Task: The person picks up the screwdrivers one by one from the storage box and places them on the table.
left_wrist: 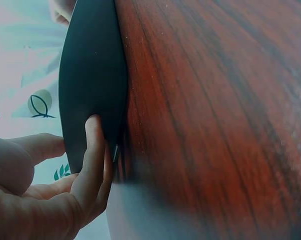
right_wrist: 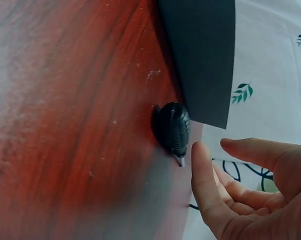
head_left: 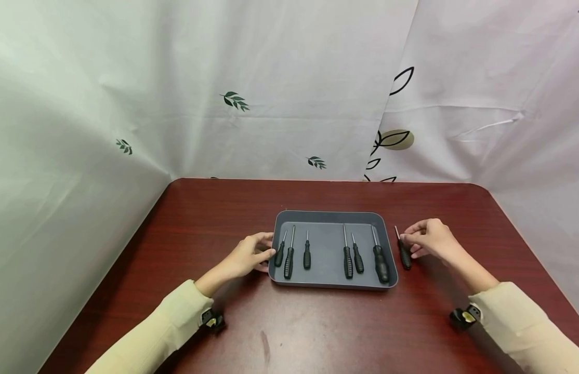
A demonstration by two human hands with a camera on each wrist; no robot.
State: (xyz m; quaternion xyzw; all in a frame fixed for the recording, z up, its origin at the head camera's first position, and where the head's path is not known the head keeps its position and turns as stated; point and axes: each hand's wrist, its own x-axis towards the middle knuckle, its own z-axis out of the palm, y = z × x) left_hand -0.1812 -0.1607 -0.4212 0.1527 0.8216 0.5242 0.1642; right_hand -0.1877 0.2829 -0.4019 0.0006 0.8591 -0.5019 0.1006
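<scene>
A grey rectangular tray [head_left: 326, 259] lies on the table in the head view, several black-handled screwdrivers inside it. Three of them, with one screwdriver [head_left: 288, 264] among them, lie in the left half. The other three are in the right half, the thickest screwdriver [head_left: 380, 265] nearest the right wall. My left hand [head_left: 245, 255] grips the tray's left side, thumb at the rim and fingers along the outer wall [left_wrist: 93, 65]. Just right of the tray, another screwdriver [head_left: 404, 255] lies on the table. My right hand [head_left: 432, 240] is beside its shaft, thumb and fingers apart in the right wrist view.
The dark red wooden table [head_left: 214, 208] has rounded far corners. White cloth [head_left: 271, 135] with leaf prints hangs behind it and along both sides. Both forearms wear light sleeves [head_left: 170, 317], with a small black device [head_left: 464, 316] at each wrist.
</scene>
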